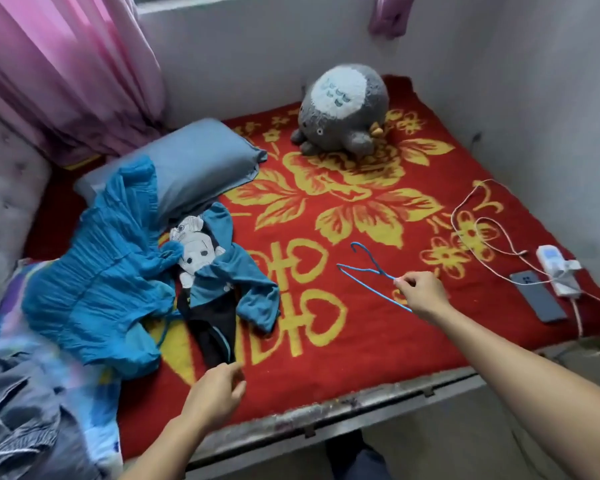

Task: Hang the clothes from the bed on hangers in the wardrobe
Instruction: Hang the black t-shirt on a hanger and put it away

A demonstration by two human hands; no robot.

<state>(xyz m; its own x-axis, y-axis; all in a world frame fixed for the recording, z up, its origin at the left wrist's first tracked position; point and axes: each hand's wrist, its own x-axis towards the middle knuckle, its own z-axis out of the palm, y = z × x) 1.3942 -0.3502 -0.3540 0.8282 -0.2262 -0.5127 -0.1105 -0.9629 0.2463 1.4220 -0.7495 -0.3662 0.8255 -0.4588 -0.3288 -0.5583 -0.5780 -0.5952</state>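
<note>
A crinkled bright blue garment (90,285) lies on the left of the bed, partly over the pillow. Beside it lies a teal and black top (215,282) with a cartoon face print. My right hand (423,292) pinches one end of a thin blue wire hanger (368,271), held just above the red blanket (343,341). My left hand (219,386) hovers with loosely curled fingers at the black lower hem of the printed top; whether it touches the fabric is unclear. No wardrobe is in view.
A grey plush toy (343,112) sits at the far side of the bed. A blue-grey pillow (194,164) lies at the head. A phone (537,296), a white remote (551,261) and cables lie at the right edge. Denim clothing (18,417) is at the lower left.
</note>
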